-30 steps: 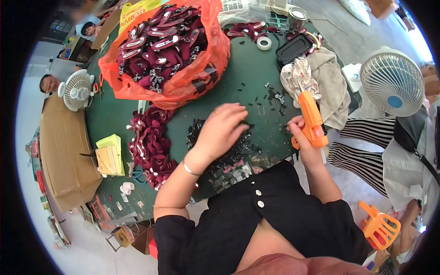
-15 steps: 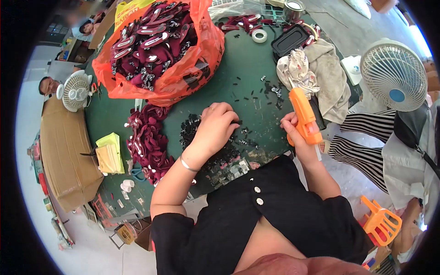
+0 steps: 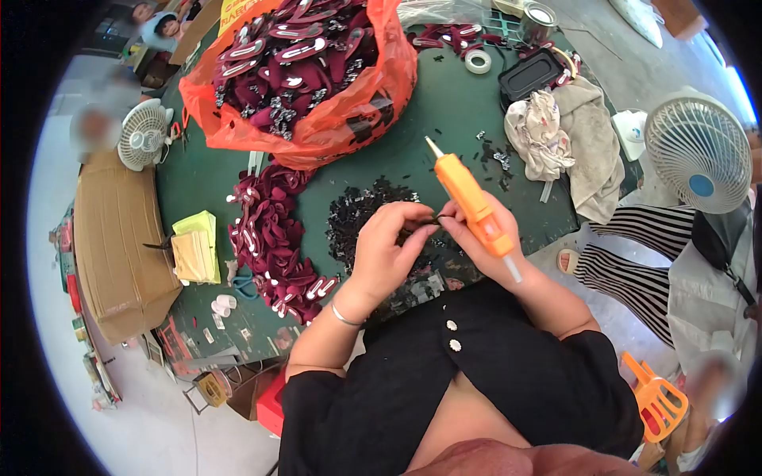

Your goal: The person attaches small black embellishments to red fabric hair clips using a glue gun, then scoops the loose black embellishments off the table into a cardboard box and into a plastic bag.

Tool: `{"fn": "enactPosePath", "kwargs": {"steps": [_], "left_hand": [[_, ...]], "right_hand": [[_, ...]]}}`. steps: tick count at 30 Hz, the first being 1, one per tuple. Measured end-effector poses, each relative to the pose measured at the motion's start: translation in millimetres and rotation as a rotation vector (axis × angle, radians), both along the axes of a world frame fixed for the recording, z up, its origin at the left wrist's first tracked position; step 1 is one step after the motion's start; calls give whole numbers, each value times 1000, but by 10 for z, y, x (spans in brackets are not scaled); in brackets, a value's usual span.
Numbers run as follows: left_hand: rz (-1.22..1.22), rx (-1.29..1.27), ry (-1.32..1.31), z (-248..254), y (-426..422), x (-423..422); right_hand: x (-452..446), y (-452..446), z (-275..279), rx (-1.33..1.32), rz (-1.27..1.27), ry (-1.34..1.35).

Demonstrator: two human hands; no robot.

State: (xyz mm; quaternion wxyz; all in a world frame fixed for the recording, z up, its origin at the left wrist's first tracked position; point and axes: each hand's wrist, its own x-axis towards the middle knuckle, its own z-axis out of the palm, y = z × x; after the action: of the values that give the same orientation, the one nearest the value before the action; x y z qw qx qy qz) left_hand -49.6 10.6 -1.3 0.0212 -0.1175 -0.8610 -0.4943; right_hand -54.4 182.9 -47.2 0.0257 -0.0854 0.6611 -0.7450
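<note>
My left hand (image 3: 387,247) is closed, pinching a small black piece (image 3: 436,219) between thumb and fingertips, over the table's near part. Against it, the fingertips of my right hand (image 3: 502,247) meet the same piece. An orange glue gun (image 3: 467,196) rests in my right hand, its nozzle pointing up and away to the left. Just beyond my left hand lies a heap of small black pieces (image 3: 355,216). Left of that heap stretches a pile of maroon hair clips (image 3: 267,226). More clips fill a red plastic bag (image 3: 341,131) farther back.
On the green table's right lie crumpled cloths (image 3: 587,147) and a black tray (image 3: 530,73), with a tape roll (image 3: 477,62) nearby. A yellow pad (image 3: 197,250) and scissors (image 3: 244,287) sit left. Fans (image 3: 698,155) stand at both sides; a person in striped trousers (image 3: 631,289) is at right.
My right hand has brought the glue gun leftward to my left hand. My left hand has lifted from the black heap with a small piece. The whole view has shifted slightly.
</note>
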Motion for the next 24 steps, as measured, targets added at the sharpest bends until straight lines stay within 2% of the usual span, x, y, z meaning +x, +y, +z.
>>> {"fn": "enactPosePath", "kwargs": {"steps": [1,2,3,4,7,10,13,15,19,21,24], "left_hand": [[7,-1,1,-26,-32,43],[49,206,-138,-85,-68,80],[89,414,-278,-117,-92,106],[91,417,-278,-118,-103,124],[118,638,-412,-120,-125,171],[97,644,-389,-146,-172,208],[141,701,-317,-103,-188,241],[258,705,-295,-87,-240,253],[349,701,-183,-86,-295,263],[341,691,-142,-88,-296,274],[323,640,-55,-84,-284,270]], "right_hand": [[-8,-10,-9,-113,24,-49],[-15,-11,2,-224,46,-100],[-16,37,88,-250,108,-320],[-21,30,113,-248,110,-321],[-25,3,139,-315,142,-317],[5,-21,140,-229,144,-281],[32,-24,147,-138,49,-43],[31,32,105,-125,9,64],[146,172,225,-13,203,2],[44,202,297,179,233,451],[57,192,304,203,282,468]]}}
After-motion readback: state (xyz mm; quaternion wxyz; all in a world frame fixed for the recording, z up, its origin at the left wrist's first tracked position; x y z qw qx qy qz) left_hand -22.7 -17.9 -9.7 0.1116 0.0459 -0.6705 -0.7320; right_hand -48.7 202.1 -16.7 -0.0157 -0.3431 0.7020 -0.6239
